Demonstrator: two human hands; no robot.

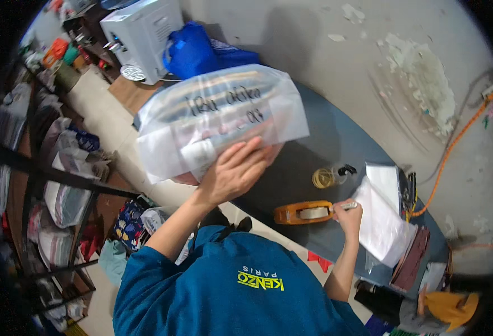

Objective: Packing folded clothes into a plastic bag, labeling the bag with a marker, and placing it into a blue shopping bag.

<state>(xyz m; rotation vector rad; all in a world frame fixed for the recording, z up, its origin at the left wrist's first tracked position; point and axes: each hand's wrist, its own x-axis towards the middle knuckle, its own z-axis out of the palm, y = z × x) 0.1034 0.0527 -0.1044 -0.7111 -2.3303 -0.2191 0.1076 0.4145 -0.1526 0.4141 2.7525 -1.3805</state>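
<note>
My left hand [240, 170] is against the near lower side of a translucent plastic bag [225, 113] packed with folded cloth-like layers; a small white label or roll-like piece shows on it, and its top bears handwriting. Whether the fingers grip the bag or press on it is not plain. My right hand [348, 216], at the right, is closed around a whitish pen or marker [349, 206]. Just left of that hand, an orange tape dispenser [303, 212] with a pale roll lies on the dark table [288, 189].
Clear plastic bags [385, 222] lie right of my right hand, beside dark red cloth [411, 258]. Yellowish tape rolls [323, 178] sit behind the dispenser. A blue bag [191, 48] and white water dispenser [143, 40] stand at the back. Metal shelves [61, 172] line the left; an orange cable [452, 147] hangs right.
</note>
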